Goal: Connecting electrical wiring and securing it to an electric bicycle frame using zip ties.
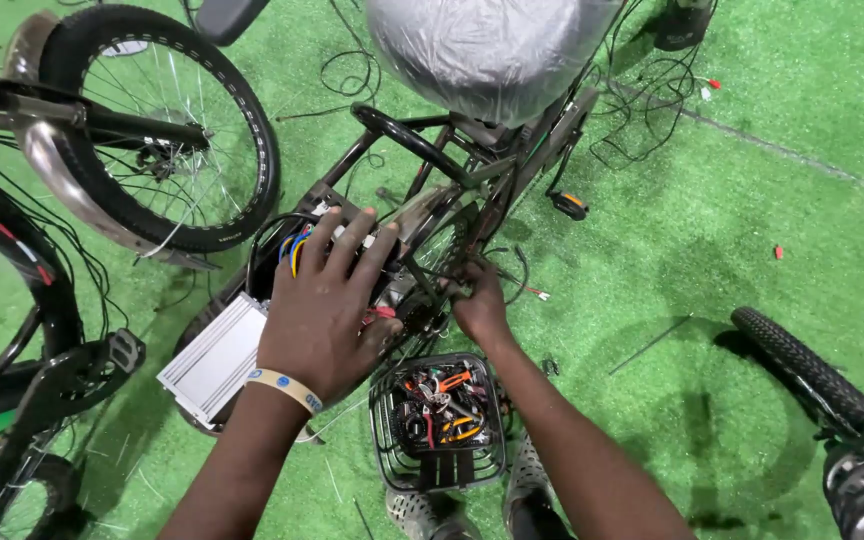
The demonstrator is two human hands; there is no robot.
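My left hand (pixel 324 305) lies spread, palm down, on the black bicycle frame (pixel 414 140), its fingers over a bundle of coloured wires (pixel 294 246). A pale band is around that wrist. My right hand (pixel 475 298) reaches into the frame beside the rear wheel, fingers curled around small parts or cables; what it grips is hidden. A ribbed silver controller box (pixel 214 356) sits just left of my left wrist. The plastic-wrapped saddle (pixel 482 50) is above both hands.
A black wire basket (pixel 392 440) with orange-handled tools and connectors stands below my hands. Another bicycle's wheel (pixel 252 150) and chrome mudguard are at the upper left, a tyre (pixel 802 365) at the lower right. Loose cables lie on green artificial turf (pixel 732 200).
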